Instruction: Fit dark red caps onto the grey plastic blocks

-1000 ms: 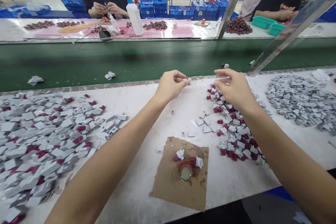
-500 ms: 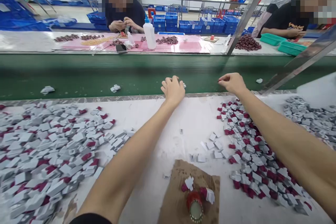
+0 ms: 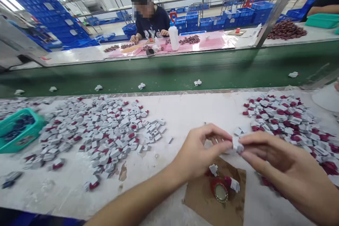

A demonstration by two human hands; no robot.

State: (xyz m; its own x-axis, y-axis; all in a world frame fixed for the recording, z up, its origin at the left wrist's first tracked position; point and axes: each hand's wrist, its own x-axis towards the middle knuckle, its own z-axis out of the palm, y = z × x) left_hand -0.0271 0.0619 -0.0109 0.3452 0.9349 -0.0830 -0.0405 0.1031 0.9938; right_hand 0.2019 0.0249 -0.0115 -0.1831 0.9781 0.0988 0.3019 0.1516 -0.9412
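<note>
My left hand (image 3: 202,152) and my right hand (image 3: 283,169) meet above the near table, thumbs and fingertips pinched on one small grey-white piece (image 3: 237,146). A bit of red shows at my left fingertips. Its exact shape is blurred and partly hidden by the fingers. Just below lies a brown cardboard sheet (image 3: 197,197). On it stands a red, round container with a metal-rimmed opening (image 3: 220,192), and beside that lie a white-and-dark-red piece (image 3: 234,184) and a small white piece (image 3: 213,170).
Heaps of grey-white and dark-red pieces lie left (image 3: 106,130) and right (image 3: 286,113). A green basket (image 3: 23,141) holds dark pieces. Beyond runs a green conveyor belt (image 3: 169,72) carrying several small white pieces. A person (image 3: 155,21) sits across it, near a white bottle (image 3: 173,37).
Both hands have come back from the belt and met over the cardboard. A white piece now lies on the belt where my left hand was. The view has swung left.
</note>
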